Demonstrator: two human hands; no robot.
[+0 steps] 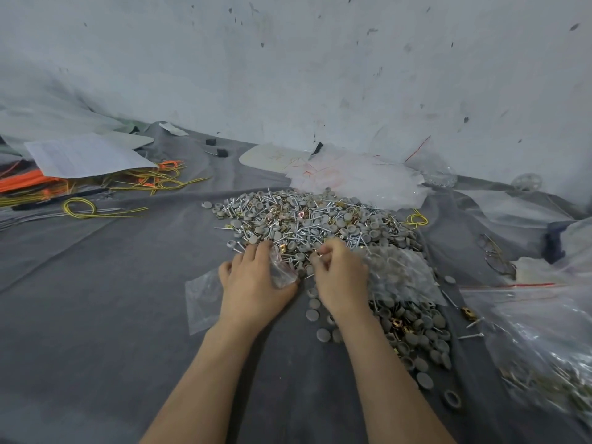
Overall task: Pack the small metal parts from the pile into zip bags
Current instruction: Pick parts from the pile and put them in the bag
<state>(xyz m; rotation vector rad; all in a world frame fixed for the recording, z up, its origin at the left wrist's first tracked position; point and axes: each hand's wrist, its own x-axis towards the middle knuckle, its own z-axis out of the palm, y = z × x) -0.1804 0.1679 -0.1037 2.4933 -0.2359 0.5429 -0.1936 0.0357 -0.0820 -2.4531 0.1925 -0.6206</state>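
Most of the job is being left undone, judging by the pile [307,225]: screws, grey caps and brass clips are being kept in one broad heap on the grey cloth [96,299], right in front of both hands. A small zip bag [282,270] is being gripped at its mouth by the left hand [253,283], fingers curled round the plastic, at the near edge of the heap. Something small is being pinched by the right hand [339,277], fingertips closed together just beside the bag mouth; which part it is cannot be told. Little, if anything, is being shown inside that bag, so this fill is being judged as barely started. Another empty bag [201,299] is being partly covered by the left hand, flat on the cloth. Some progress is being indicated on the right: a clear bag of caps [400,277] is being seen against the right hand, and a larger bag [544,347] with mixed parts further right. Loose caps [320,318] are being left scattered between the wrists. Spare bags [352,181] are being kept heaped behind the pile, so many more rounds are being expected
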